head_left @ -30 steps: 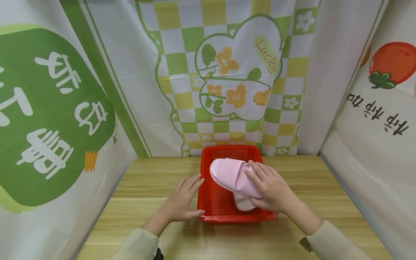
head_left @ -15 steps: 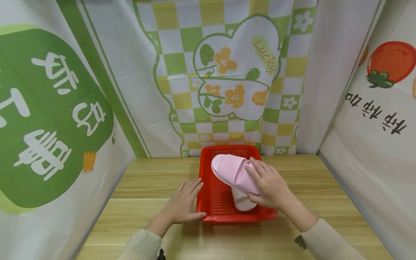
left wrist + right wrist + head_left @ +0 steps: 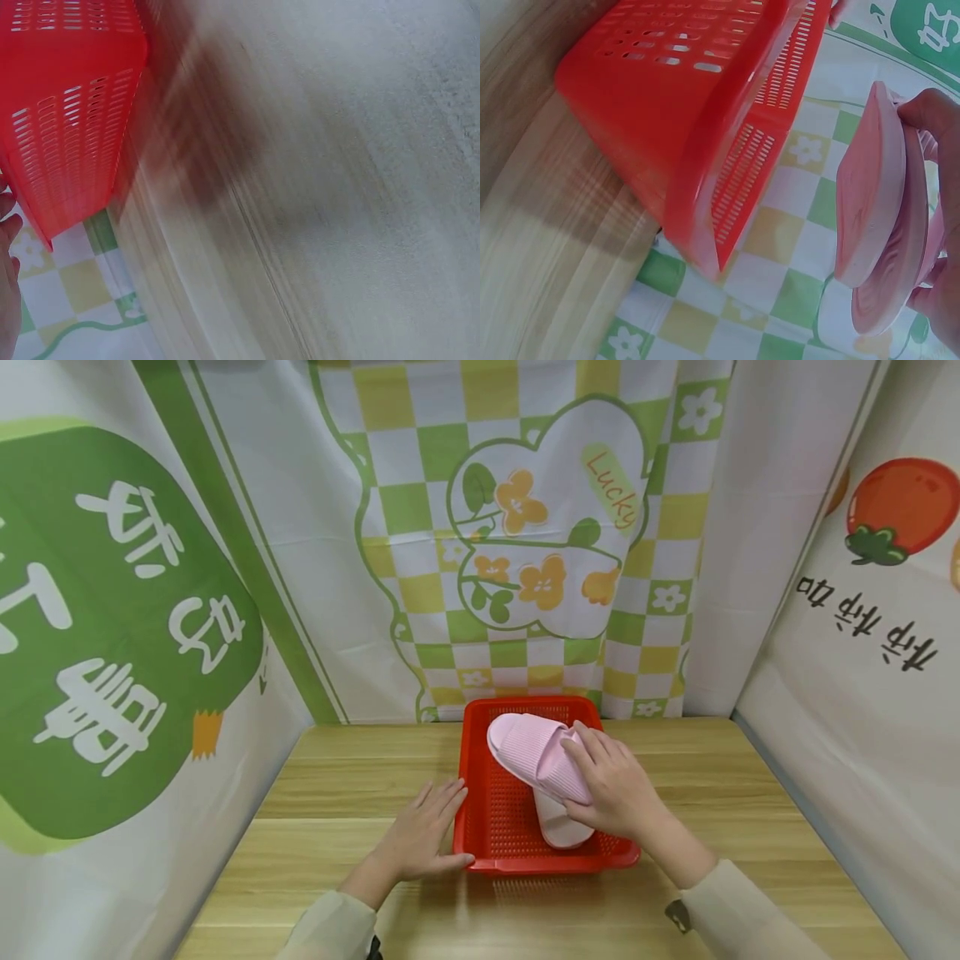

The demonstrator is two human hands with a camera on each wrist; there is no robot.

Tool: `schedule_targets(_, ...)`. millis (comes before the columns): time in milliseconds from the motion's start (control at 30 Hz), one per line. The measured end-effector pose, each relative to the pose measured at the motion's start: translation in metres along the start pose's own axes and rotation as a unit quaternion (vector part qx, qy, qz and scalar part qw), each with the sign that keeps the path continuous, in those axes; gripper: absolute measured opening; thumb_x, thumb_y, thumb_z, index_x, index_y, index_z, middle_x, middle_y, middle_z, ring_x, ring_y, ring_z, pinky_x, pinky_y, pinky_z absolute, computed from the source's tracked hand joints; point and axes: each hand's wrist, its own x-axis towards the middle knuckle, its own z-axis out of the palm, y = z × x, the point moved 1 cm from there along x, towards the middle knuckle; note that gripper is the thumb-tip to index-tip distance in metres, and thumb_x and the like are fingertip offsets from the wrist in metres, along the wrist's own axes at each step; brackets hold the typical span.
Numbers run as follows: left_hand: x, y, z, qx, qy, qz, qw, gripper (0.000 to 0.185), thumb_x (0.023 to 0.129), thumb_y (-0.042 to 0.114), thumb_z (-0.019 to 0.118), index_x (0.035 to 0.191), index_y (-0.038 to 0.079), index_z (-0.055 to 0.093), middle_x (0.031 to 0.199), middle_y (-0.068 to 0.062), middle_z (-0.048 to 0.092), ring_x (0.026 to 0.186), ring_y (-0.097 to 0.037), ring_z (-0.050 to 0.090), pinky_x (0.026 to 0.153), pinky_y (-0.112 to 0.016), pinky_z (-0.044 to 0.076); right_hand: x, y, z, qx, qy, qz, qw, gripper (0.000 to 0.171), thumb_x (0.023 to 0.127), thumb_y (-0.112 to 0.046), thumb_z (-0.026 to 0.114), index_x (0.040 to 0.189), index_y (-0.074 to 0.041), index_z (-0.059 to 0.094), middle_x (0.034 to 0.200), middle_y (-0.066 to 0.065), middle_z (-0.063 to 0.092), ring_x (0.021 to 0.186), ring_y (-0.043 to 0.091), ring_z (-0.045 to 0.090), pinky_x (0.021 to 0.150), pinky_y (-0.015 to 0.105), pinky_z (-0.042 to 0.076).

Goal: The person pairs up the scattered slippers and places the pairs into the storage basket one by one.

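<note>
From the head camera, the right hand (image 3: 613, 783) reaches in from the lower right, forearm slanting up and leftward, its sleeve (image 3: 738, 914) pale at the wrist; the fingers curl over the near end of a pair of pink slippers (image 3: 534, 752), thumb beneath and fingers on the ribbed upper, so the hand grips the pair together; the slippers are stacked one on the other and tilted, toe ends toward the far left of a red plastic basket (image 3: 495, 827), the lower one's heel (image 3: 562, 833) showing pale under the hand and low inside the basket; whether it touches the mesh floor cannot be told; the left hand (image 3: 420, 837) lies flat on the wooden table (image 3: 337, 793), fingers straight and slightly spread, fingertips and thumb against the basket's left wall and near-left rim; the basket stands at the table's middle, close to the checked flower-print backdrop (image 3: 525, 527).

From the left wrist camera, much is smeared by blur; the red basket (image 3: 67, 112) shows its slotted wall at the upper left, the tabletop (image 3: 315, 187) streaking beside it; only a sliver of the left hand's fingers (image 3: 7, 247) appears at the left edge, touching the basket's corner.

From the right wrist camera, the basket (image 3: 705, 135) looms on the left, its slotted side facing the lens; the two pink slippers (image 3: 877, 217) are seen edge-on, soles pressed together, held at the right by the right hand's fingers (image 3: 934, 112) wrapped over their upper edge, the pair just beside the basket's wall and apart from it.
</note>
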Motion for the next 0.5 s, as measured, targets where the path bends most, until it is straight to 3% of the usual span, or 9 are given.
schedule_targets(300,-0.001,0.0,0.001,-0.006,-0.006,0.0,1.0,0.092,0.083,0.062,0.057,0.143,-0.006,0.04,0.15,-0.02,0.037,0.139,-0.032,0.032,0.11,-0.054,0.025,0.007,-0.003,0.007,-0.009,0.01,0.026,1.0,0.078,0.065,-0.04,0.075,0.128,0.0,0.052,0.133,0.029,0.049,0.109,0.043,0.054,0.084,0.055,0.047)
schedule_targets(500,-0.002,-0.001,0.003,-0.011,-0.018,-0.003,0.9998,0.093,0.087,0.066,0.049,0.145,-0.006,0.037,0.152,-0.02,0.034,0.139,-0.034,0.032,0.113,-0.049,0.021,0.011,-0.006,0.014,-0.031,-0.008,0.048,0.998,0.079,0.063,-0.041,0.075,0.128,-0.001,0.052,0.133,0.03,0.05,0.108,0.043,0.055,0.082,0.054,0.048)
